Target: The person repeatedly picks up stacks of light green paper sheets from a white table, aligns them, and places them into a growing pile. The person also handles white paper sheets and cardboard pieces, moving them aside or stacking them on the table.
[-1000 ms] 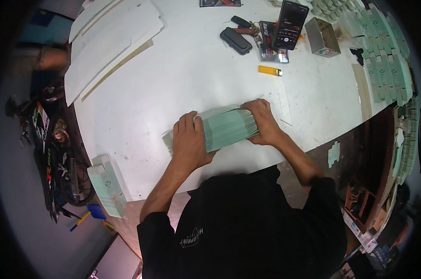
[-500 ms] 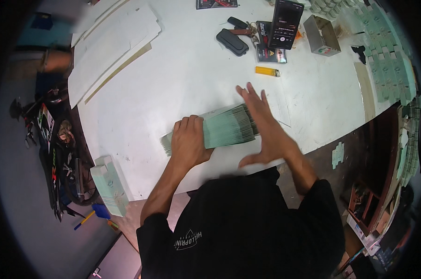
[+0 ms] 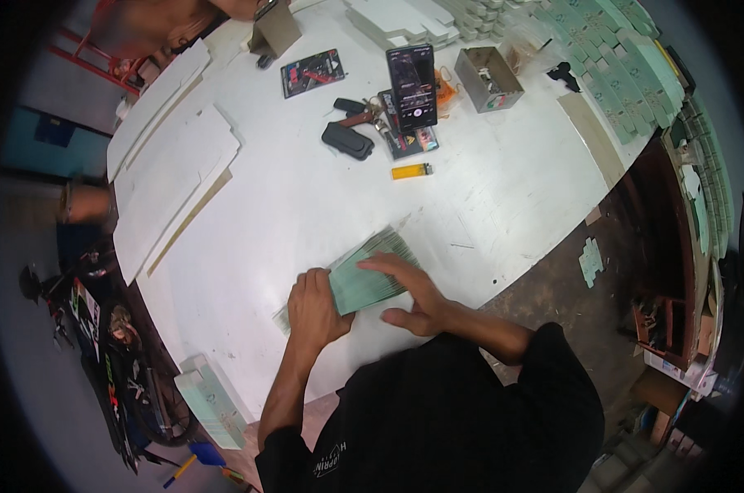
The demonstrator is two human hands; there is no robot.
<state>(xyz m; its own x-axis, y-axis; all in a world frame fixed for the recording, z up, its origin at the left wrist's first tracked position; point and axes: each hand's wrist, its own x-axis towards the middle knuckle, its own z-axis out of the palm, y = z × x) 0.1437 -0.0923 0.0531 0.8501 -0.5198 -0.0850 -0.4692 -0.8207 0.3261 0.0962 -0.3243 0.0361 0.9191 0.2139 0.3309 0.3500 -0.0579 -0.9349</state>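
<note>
A thick stack of flat pale-green folded cartons (image 3: pixel 363 289), fanned out in layers toward its right end, lies slantwise on the white table near its front edge. My left hand (image 3: pixel 315 308) is wrapped over the stack's left part, fingers on the far side and thumb on the near side. Over the stack's right part is my right hand (image 3: pixel 413 297), its fingers stretched across the top sheets and its thumb held well apart. Whether the right fingertips press on the cartons or just hover, I cannot tell.
Beyond the stack are a yellow lighter (image 3: pixel 411 172), a black key case (image 3: pixel 347 140), a propped phone (image 3: pixel 411 86) and an open grey box (image 3: pixel 488 79). White sheets (image 3: pixel 179 185) lie left; green cartons (image 3: pixel 614 74) pile up far right. Another person (image 3: pixel 162 25) is at the far left.
The view has shifted, showing more of the table's far side. My right hand has come in from beside the stack's right end to over its top. My left hand keeps its hold.
</note>
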